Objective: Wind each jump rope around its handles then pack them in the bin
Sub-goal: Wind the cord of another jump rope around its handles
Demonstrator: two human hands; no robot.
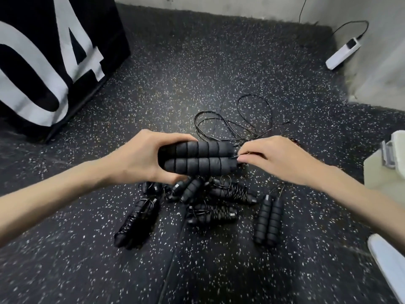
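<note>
My left hand [140, 157] grips two black ribbed foam handles [201, 157] side by side, lying level above the floor. At their right end my right hand [278, 160] pinches the thin black cord. The rest of that cord [238, 123] lies in loose loops on the floor beyond the handles. Below my hands lie several wound jump ropes, among them one at the left [138, 222], one in the middle [212, 213] and an unwound pair of handles at the right [268, 220]. A pale bin [385, 172] stands at the right edge.
A black box with large white numerals [50, 62] stands at the back left. A white power strip [343, 53] with its cable lies by the far wall on the right. The floor is dark speckled rubber [175, 73]. A white shape [388, 260] shows at the lower right.
</note>
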